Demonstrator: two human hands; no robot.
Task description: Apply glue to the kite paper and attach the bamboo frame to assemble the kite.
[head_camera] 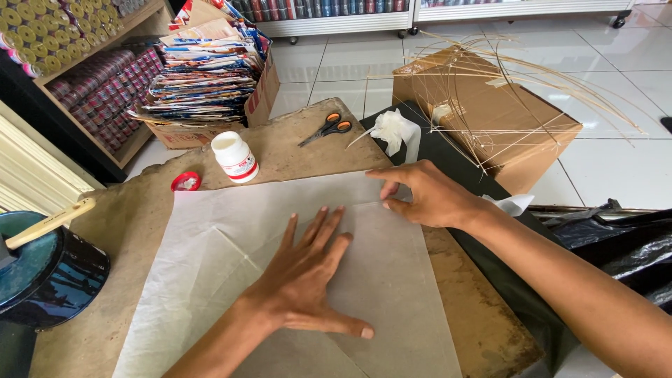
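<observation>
I am looking down at a worn brown board [294, 150] laid on a white tiled floor [616, 161], with shop shelves [91, 84] of stacked goods along the left. A large sheet of thin whitish paper [392, 280] lies spread over the board. My left hand [304, 276] rests flat on the paper near its middle, fingers spread wide and palm down, holding nothing. My right hand [427, 196] sits at the paper's upper right edge, fingers curled and fingertips pinching or pressing the sheet there; I cannot tell which. Beyond the paper stand a white glue bottle [234, 156] and, just beside it, a red cap [186, 182]. Orange-handled scissors [327, 128] lie further back. A cardboard box [490, 119] to the right carries a thin bamboo-stick frame [483, 77].
</observation>
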